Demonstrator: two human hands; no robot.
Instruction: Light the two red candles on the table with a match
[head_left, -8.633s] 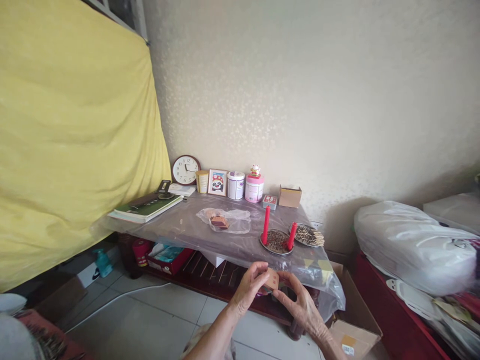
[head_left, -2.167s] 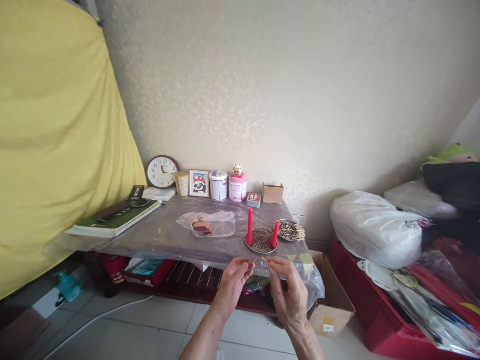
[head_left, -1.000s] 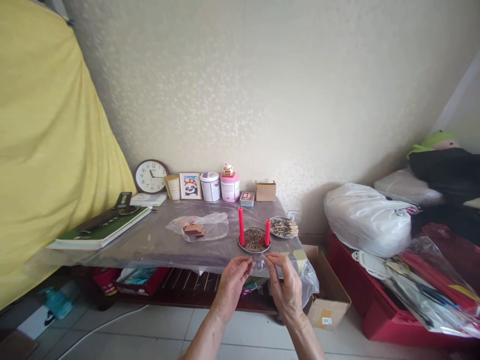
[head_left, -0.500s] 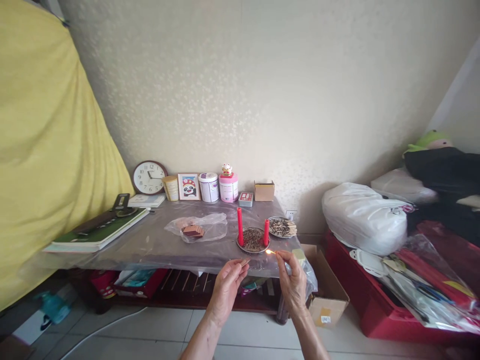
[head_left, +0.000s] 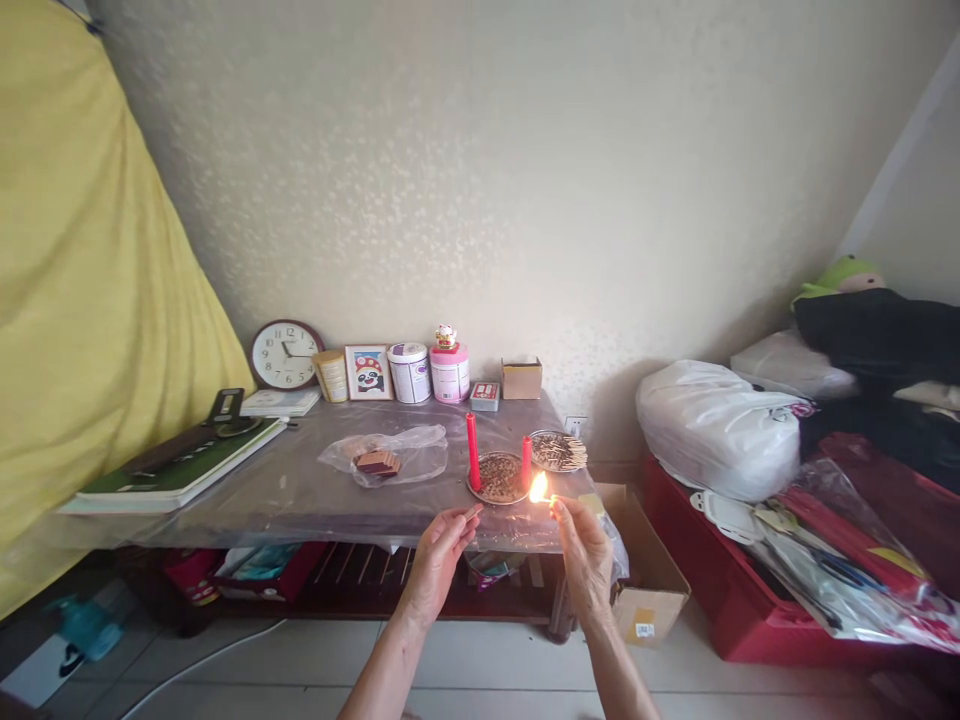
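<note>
In the head view, my right hand (head_left: pixel 587 550) pinches a burning match (head_left: pixel 550 500) whose bright flame points left. The flame is just in front of the lower end of the shorter red candle (head_left: pixel 526 460); I cannot tell if they touch. My left hand (head_left: pixel 439 555) is closed on a small thin brown strip (head_left: pixel 474 511), mostly hidden by the fingers. A taller red candle (head_left: pixel 472 455) stands upright on the left side of a round plate (head_left: pixel 501 503) covered with dark grainy bits. Neither candle shows a flame. Behind, a second plate (head_left: pixel 534 462) holds many matches (head_left: pixel 574 455).
Brown striker-like strips (head_left: pixel 377 463) lie on a clear plastic bag (head_left: pixel 427 450) on the covered table (head_left: pixel 300 500). Along the wall stand a clock (head_left: pixel 287 356), a picture frame (head_left: pixel 368 373), canisters (head_left: pixel 410 375) and a small box (head_left: pixel 521 379). An open carton (head_left: pixel 649 600) is at right.
The match flame has grown larger and brighter, spreading upward. My left hand has moved slightly left, farther from the match. The view has shifted a little.
</note>
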